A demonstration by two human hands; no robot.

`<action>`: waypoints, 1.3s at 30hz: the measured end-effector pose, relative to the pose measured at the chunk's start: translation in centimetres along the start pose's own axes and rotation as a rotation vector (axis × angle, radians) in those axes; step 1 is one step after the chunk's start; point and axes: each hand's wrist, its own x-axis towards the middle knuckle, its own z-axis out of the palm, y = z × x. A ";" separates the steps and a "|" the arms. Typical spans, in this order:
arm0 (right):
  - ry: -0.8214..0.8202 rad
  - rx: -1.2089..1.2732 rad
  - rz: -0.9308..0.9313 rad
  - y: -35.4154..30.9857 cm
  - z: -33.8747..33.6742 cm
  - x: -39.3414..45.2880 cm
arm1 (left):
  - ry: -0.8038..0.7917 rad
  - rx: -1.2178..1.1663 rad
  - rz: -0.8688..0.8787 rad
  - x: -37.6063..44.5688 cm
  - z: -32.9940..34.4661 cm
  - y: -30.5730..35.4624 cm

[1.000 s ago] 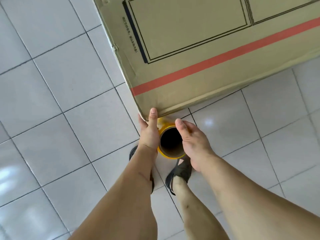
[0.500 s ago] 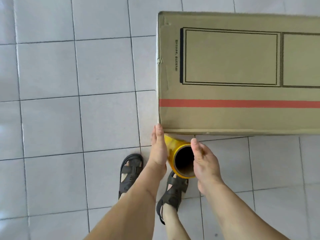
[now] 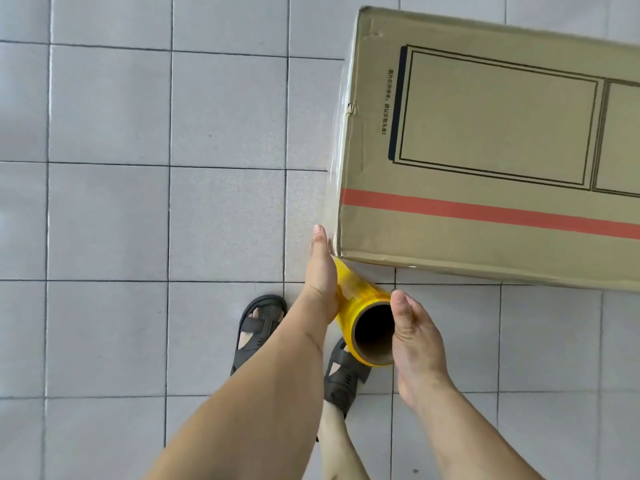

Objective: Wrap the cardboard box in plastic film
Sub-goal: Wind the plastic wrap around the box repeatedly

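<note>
A large brown cardboard box [image 3: 485, 237] with a red stripe and black printed frames stands on the floor at the upper right. Clear film [image 3: 336, 140] shines along its left face. Just below the box's near left corner I hold a yellow roll of plastic film [image 3: 353, 296], its open cardboard core facing me. My left hand [image 3: 320, 271] grips the roll's left side, thumb pointing up beside the box corner. My right hand [image 3: 415, 337] holds the right side, thumb against the core's rim. The fingers of both hands are hidden behind the roll.
The floor is pale grey tile [image 3: 138, 220] with dark grout lines, spreading to the left and below the box. My two feet in dark sandals, the left foot [image 3: 258, 327] and the right foot [image 3: 343, 379], stand right under the roll.
The box has shifted right and turned in view as I move round its corner. The roll has swung down and left of the corner, showing more of its yellow side.
</note>
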 end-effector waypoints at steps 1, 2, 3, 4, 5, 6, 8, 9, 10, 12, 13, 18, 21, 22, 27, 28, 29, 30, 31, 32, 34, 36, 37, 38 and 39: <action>0.009 -0.007 0.000 0.0 -0.1 0.2 | -0.013 -0.021 -0.033 0.4 0.1 -0.1; 0.016 -0.012 -0.004 -0.1 -0.2 0.4 | -0.032 -0.042 -0.054 0.6 0.3 0.0; 0.022 -0.014 -0.007 -0.2 -0.3 0.6 | -0.052 -0.026 -0.043 0.9 0.4 0.1; 0.020 -0.016 -0.007 -0.2 -0.4 0.8 | -0.063 -0.027 -0.030 1.5 0.2 0.2; 0.011 -0.014 -0.006 -0.2 -0.5 0.9 | -0.069 -0.034 -0.015 2.0 0.1 0.2; 0.004 -0.013 -0.002 -0.1 -0.4 0.9 | -0.072 -0.064 -0.016 2.8 -0.2 0.2; 0.003 -0.006 0.005 0.2 -0.4 0.9 | -0.060 -0.069 -0.027 3.9 -0.5 0.1; 0.005 -0.003 0.003 0.1 -0.4 1.0 | -0.053 -0.077 -0.032 4.4 -0.4 0.1; 0.008 0.000 -0.001 0.0 -0.4 1.2 | -0.050 -0.095 -0.038 4.8 -0.4 0.1; 0.000 0.006 -0.010 0.1 -0.7 1.7 | -0.060 -0.068 -0.061 4.6 -0.4 -0.1; -0.009 0.011 -0.008 0.0 -0.7 1.8 | -0.051 -0.060 -0.051 4.3 -0.4 -0.4; -0.021 0.040 0.003 -1.2 -0.7 1.5 | -0.050 -0.001 -0.021 -1.4 -0.1 -3.1; -0.004 0.026 0.011 -1.7 -0.6 1.4 | -0.162 0.148 -0.020 -3.9 -0.4 -3.5; 0.002 0.015 0.015 -1.5 -0.7 1.5 | -0.179 0.207 -0.041 -3.8 -0.3 -3.6; 0.041 -0.084 0.010 -0.8 -0.9 1.9 | -0.285 0.416 -0.098 -2.8 0.9 -2.2; 0.033 -0.117 0.001 -1.1 -1.1 2.0 | -0.309 0.453 -0.109 -2.6 1.0 -1.7; 0.025 -0.125 -0.005 -1.3 -1.3 2.1 | -0.317 0.498 -0.111 -2.2 1.0 -1.5; 0.018 -0.104 -0.009 -1.6 -1.5 2.1 | -0.308 0.536 -0.118 -1.9 1.1 -1.3; 0.008 -0.063 0.002 -1.6 -1.9 1.9 | -0.285 0.581 -0.120 -1.8 1.3 -1.1; -0.010 -0.010 0.026 -1.4 -2.3 1.7 | -0.252 0.617 -0.119 -1.5 1.4 -1.3; -0.073 0.122 0.103 -1.0 -2.9 1.0 | -0.208 0.621 -0.096 -1.0 1.6 -1.7; -0.119 0.241 0.182 -0.8 -3.2 0.7 | -0.214 0.572 -0.098 -1.6 1.8 -1.9; -0.124 0.255 0.188 -0.8 -3.4 0.9 | -0.219 0.549 -0.110 -2.2 2.0 -1.8; -0.122 0.234 0.168 -0.9 -3.7 1.2 | -0.231 0.539 -0.129 -2.6 2.3 -1.9; -0.118 0.190 0.137 -1.0 -3.9 1.4 | -0.251 0.515 -0.151 -2.9 2.4 -2.2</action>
